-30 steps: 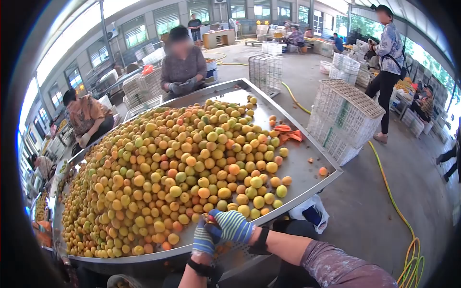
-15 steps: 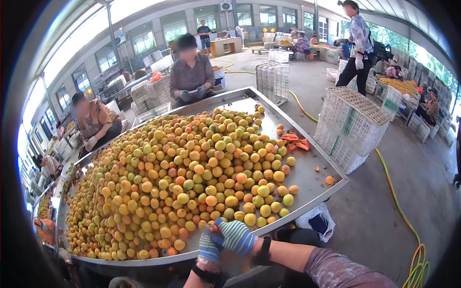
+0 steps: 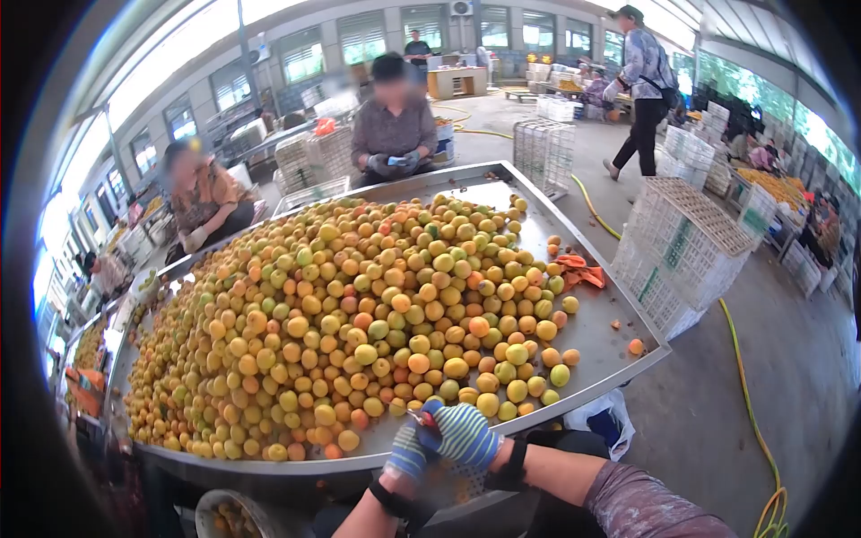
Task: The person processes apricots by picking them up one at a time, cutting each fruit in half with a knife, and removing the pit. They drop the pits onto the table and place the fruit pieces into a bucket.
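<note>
My left hand [image 3: 411, 454] and my right hand [image 3: 467, 436], both in blue-and-yellow striped gloves, are closed and pressed together just beyond the near edge of a metal sorting table [image 3: 619, 345]. A small red-handled tool [image 3: 428, 429] with a thin metal tip shows between them, under the right thumb. What the left fingers hold is hidden. A large heap of yellow, orange and greenish apricots [image 3: 359, 305] covers most of the table, its nearest fruit just past my gloves.
A bucket [image 3: 211, 513] with fruit stands below the near edge. An orange glove-like cloth [image 3: 578, 272] lies on the table's right side. White plastic crates [image 3: 677, 251], a yellow hose [image 3: 744, 386] and a white bag [image 3: 599, 420] are to the right. Two seated people [image 3: 392, 130] work across the table.
My view has shifted, so the table sits further right and the bucket shows more. The walking person has moved leftward past the crates. My hands stay together, the red tool now more visible.
</note>
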{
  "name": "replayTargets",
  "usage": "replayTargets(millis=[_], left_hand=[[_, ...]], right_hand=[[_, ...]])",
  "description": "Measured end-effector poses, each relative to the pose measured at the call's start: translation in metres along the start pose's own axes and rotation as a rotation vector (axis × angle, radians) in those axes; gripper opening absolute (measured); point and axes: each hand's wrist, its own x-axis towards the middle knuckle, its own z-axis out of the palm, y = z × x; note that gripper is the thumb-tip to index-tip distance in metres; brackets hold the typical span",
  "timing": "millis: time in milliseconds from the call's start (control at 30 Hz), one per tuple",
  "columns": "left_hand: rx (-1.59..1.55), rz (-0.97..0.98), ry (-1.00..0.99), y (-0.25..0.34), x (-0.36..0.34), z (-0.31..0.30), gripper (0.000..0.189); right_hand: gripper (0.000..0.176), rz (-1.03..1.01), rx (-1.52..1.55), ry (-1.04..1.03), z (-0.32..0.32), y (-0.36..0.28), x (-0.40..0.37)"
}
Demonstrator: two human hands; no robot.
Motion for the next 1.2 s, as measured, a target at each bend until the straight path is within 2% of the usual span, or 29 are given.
replayTargets(millis=[33,67,100,167,200,233,300,367,433,467,500,567,633,700,767,800,833,867,900,967,1033,1100,1167,1200], left_hand=[[-0.344,-0.161,-0.078,0.017,-0.003,0.002,0.022],[-0.755,-0.361,-0.089,0.058,-0.006,-0.001,0.024],[-1.075,-0.567,-0.041,0.099,-0.009,-0.004,0.027],[-1.252,-0.548,-0.001,0.092,0.002,0.001,0.030],[-1.342,-0.543,0.023,0.083,0.003,0.002,0.031],[-1.433,-0.540,0.053,0.074,0.004,-0.002,0.033],[-1.502,-0.610,0.140,0.057,0.007,-0.014,0.039],[-1.548,-0.412,0.076,0.036,0.003,-0.038,0.046],[-1.521,-0.330,0.218,0.064,0.002,-0.048,0.041],[-1.421,-0.233,0.198,0.063,0.001,-0.049,0.037],[-1.400,-0.270,0.223,0.053,0.002,-0.049,0.036],[-1.448,-0.222,0.368,0.044,0.005,-0.041,0.034],[-1.464,-0.164,0.456,0.056,0.002,-0.037,0.031],[-1.544,-0.233,0.489,0.069,0.007,-0.031,0.029],[-1.657,-0.236,0.306,0.069,0.004,-0.027,0.028],[-1.659,-0.226,0.313,0.071,0.001,-0.028,0.027],[-1.674,-0.344,0.423,0.073,0.001,-0.027,0.025],[-1.636,-0.399,0.470,0.079,-0.002,-0.031,0.025],[-1.600,-0.471,0.505,0.082,-0.004,-0.032,0.026],[-1.472,-0.492,0.532,0.072,-0.003,-0.029,0.027],[-1.442,-0.450,0.336,0.070,-0.007,-0.032,0.033],[-1.365,-0.420,0.367,0.076,-0.005,-0.024,0.035],[-1.292,-0.448,0.377,0.085,-0.005,-0.019,0.047],[-1.162,-0.404,0.288,0.086,-0.007,-0.018,0.059]], right_hand=[[0.027,-0.130,-0.101,-0.036,-0.005,-0.003,0.003],[0.025,-0.215,-0.080,-0.058,-0.007,-0.006,0.006],[0.025,-0.180,-0.132,-0.113,-0.006,-0.008,0.009],[0.023,-0.209,-0.082,-0.049,-0.003,0.000,0.016],[0.021,-0.148,0.016,0.058,0.000,0.003,0.018],[0.019,-0.080,0.113,0.159,0.005,0.007,0.022],[0.018,0.218,0.509,0.246,0.022,0.030,0.028],[0.022,0.331,0.934,0.321,0.018,0.026,0.029],[0.025,0.304,0.801,0.310,0.021,0.033,0.028],[0.024,0.336,0.752,0.249,0.023,0.039,0.024],[0.025,0.296,0.486,0.256,0.022,0.036,0.022],[0.026,0.207,0.441,0.306,0.036,0.044,0.020],[0.028,0.265,0.156,0.190,0.031,0.032,0.021],[0.028,0.228,-0.026,0.173,0.036,0.030,0.020],[0.028,0.237,-0.103,0.107,0.044,0.033,0.019],[0.028,0.259,-0.146,0.061,0.044,0.031,0.021],[0.028,0.285,-0.191,0.013,0.043,0.032,0.020],[0.026,0.243,-0.041,0.106,0.048,0.035,0.019],[0.025,0.235,0.273,0.133,0.053,0.040,0.020],[0.023,0.385,0.652,0.124,0.050,0.040,0.022],[0.019,0.445,0.876,0.191,0.032,0.029,0.025],[0.019,0.497,1.144,0.257,0.022,0.033,0.033],[0.021,0.386,1.372,0.229,0.004,0.019,0.036],[0.022,0.401,1.390,0.270,0.001,0.018,0.036]])
